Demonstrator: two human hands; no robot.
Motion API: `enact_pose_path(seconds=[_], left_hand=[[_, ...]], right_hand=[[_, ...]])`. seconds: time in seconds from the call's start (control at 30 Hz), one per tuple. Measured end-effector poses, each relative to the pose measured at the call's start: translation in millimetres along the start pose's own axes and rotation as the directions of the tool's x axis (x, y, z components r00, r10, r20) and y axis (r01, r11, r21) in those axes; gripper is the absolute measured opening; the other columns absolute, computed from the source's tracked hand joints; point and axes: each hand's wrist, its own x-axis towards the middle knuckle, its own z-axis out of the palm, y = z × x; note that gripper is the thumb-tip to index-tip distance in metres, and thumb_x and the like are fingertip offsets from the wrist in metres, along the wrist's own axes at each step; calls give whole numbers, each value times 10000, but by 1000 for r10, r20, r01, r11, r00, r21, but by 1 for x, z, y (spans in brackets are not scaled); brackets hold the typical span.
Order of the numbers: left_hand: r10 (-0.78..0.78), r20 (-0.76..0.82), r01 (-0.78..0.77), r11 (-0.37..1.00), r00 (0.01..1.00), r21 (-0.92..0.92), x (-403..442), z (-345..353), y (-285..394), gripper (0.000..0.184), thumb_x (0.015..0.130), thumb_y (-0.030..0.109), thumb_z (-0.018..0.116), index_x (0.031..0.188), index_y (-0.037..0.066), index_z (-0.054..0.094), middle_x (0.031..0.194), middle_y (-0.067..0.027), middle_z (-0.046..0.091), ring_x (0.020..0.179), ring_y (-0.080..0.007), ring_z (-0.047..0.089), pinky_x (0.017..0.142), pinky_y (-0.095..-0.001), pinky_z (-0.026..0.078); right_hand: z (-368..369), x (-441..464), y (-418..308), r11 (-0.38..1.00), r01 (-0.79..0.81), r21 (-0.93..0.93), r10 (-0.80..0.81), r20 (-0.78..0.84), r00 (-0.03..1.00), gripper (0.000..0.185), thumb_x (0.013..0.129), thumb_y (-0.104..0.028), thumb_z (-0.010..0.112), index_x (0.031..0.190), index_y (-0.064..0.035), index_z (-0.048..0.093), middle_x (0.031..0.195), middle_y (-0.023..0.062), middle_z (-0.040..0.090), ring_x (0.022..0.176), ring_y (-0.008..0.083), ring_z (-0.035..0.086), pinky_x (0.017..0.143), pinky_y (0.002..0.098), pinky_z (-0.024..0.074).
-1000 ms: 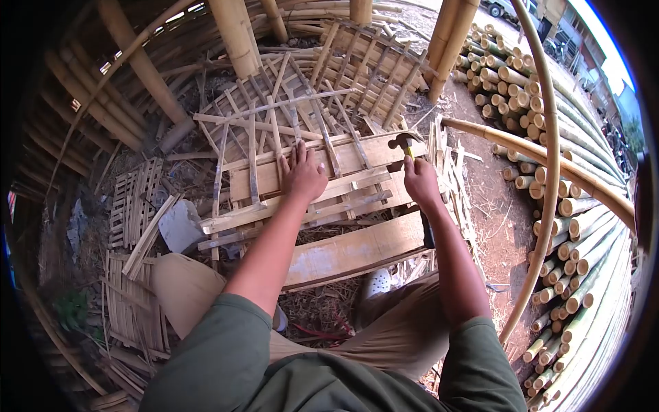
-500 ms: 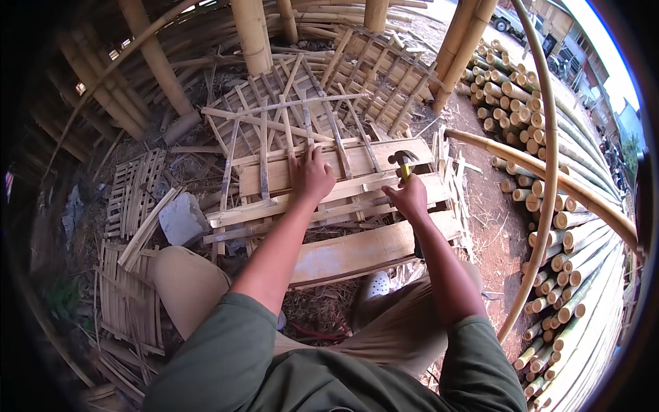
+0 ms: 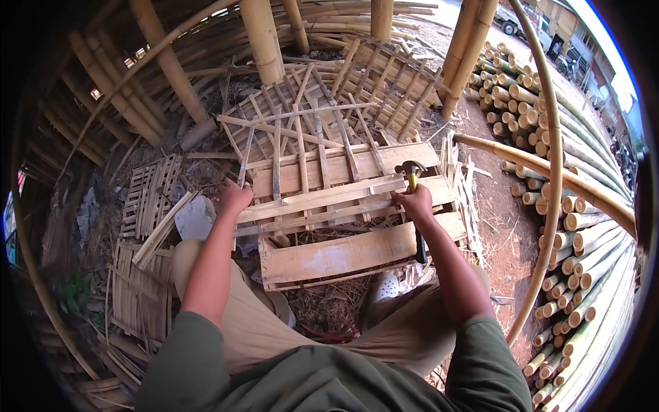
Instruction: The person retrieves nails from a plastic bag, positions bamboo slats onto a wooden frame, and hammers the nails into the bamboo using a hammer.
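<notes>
My right hand (image 3: 416, 202) is wrapped round a hammer (image 3: 412, 178), head up, at the right end of the pale strips. My left hand (image 3: 235, 196) is at the left end of the slatted frame, beside an upright strip; what its fingers hold, if anything, is too small to tell. Between the hands lies a long pale strip (image 3: 329, 195) across the thin crosspieces of the frame (image 3: 301, 165). Nearer to me, a wide plank (image 3: 336, 254) with a whitish patch lies above my feet.
Cut bamboo poles (image 3: 576, 240) are stacked at the right, behind a curved bamboo pole (image 3: 553, 165). Upright bamboo posts (image 3: 261, 41) stand at the back. A grey block (image 3: 195, 218) and slatted panels (image 3: 147, 196) lie at the left.
My left hand has left the middle of the frame and moved to its left end. My right hand still holds the hammer near the right end. The view has shifted slightly.
</notes>
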Motion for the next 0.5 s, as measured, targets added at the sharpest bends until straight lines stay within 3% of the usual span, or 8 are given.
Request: enact_pose_path(seconds=[0.03,0.07,0.1,0.13,0.2,0.27,0.43,0.5], left_hand=[[-73,6,73,997,997,3,7,4,-7,602,850,344,573,1337,15,444,1404,-206,471,1323,-308,444,1074,-585,297],[-37,101,55,981,994,-185,13,7,-15,523,846,375,553,1205,-4,547,1217,-224,575,1193,-343,537,1003,-529,373],[18,189,53,930,982,-364,11,6,-17,502,842,406,534,1073,-24,651,1029,-241,679,1063,-379,630,932,-472,449],[22,187,50,927,982,-371,8,7,-17,502,842,406,534,1073,-24,651,1029,-241,679,1063,-379,630,932,-472,449],[38,93,3,912,995,-409,2,9,-19,458,827,395,531,838,-42,668,853,-253,679,940,-409,653,828,-452,479],[7,74,21,928,997,-372,5,14,-20,448,826,411,533,844,-12,682,871,-217,696,901,-351,676,802,-427,485],[-129,146,187,836,981,-515,-2,8,-21,431,832,415,535,889,23,704,863,-95,724,758,-189,691,757,-356,489],[-128,160,196,813,979,-548,-14,7,-15,439,835,411,536,923,12,696,876,-92,725,769,-182,691,759,-347,490]], right_hand=[[1,1,2,999,-7,32,7,-5,1000,389,673,-283,846,784,5,610,710,134,670,677,230,667,634,371,518],[3,5,2,998,-10,67,11,-14,1000,371,673,-266,841,780,9,615,712,134,672,684,226,669,640,367,519],[6,5,0,991,33,126,-29,-36,999,293,686,-177,843,724,-24,597,677,48,631,574,122,563,534,308,456],[5,7,0,992,38,123,-33,-42,999,293,686,-177,843,724,-24,597,677,48,631,574,122,563,534,308,456],[4,4,1,998,9,68,-6,-39,999,342,667,-236,837,760,3,611,709,127,665,657,220,647,646,355,511],[6,5,6,995,27,91,-23,-51,998,335,671,-229,836,753,-8,598,694,105,652,632,193,621,633,343,504],[0,6,0,958,37,286,-23,-51,998,296,696,-99,806,701,-64,512,653,32,584,593,115,542,549,310,458],[-8,6,-3,947,15,322,0,-46,999,291,706,-70,793,721,-75,503,656,17,566,570,104,518,515,298,427]])
